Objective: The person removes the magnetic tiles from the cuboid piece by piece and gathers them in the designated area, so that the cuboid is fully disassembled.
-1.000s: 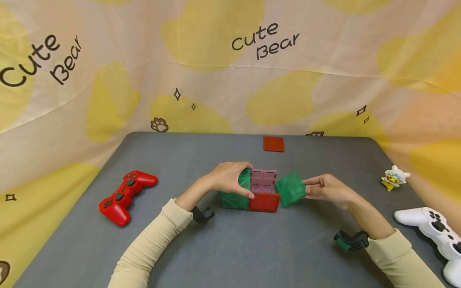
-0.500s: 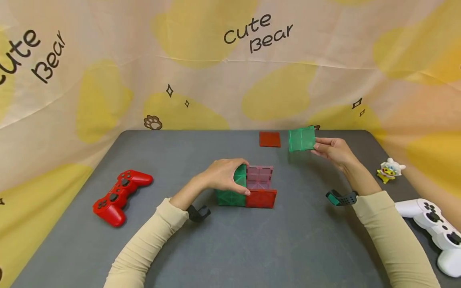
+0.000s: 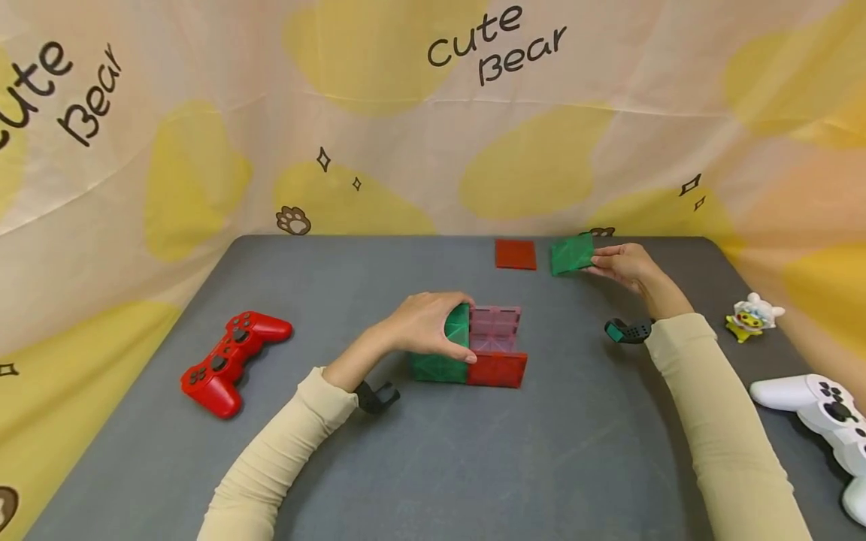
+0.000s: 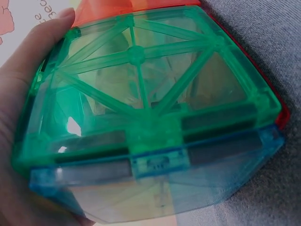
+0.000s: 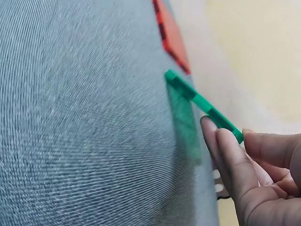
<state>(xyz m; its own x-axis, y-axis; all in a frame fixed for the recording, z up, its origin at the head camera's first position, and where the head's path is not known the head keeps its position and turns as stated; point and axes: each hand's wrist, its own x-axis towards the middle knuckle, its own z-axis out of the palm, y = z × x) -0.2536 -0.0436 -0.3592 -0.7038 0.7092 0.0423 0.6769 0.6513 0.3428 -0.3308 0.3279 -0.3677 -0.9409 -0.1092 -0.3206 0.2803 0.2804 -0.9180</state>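
Observation:
My left hand spans the green left half of a small box of translucent magnetic tiles, thumb on the near side and fingers over the far side. A red tile forms the box's near right wall, and a pinkish tile stands behind it. In the left wrist view a green tile tops that half, with a blue tile along its side. Near the table's back edge, my right hand pinches one edge of a loose green square tile, held tilted; whether it touches the table I cannot tell.
An orange-red tile lies flat at the back, left of the loose green tile. A red game controller lies on the left. On the right are a small figurine and a white controller. A printed curtain hangs behind the table.
My right hand has carried the green tile from beside the box to the table's back edge, then lowered and tilted it slightly. The left hand keeps its grip on the box.

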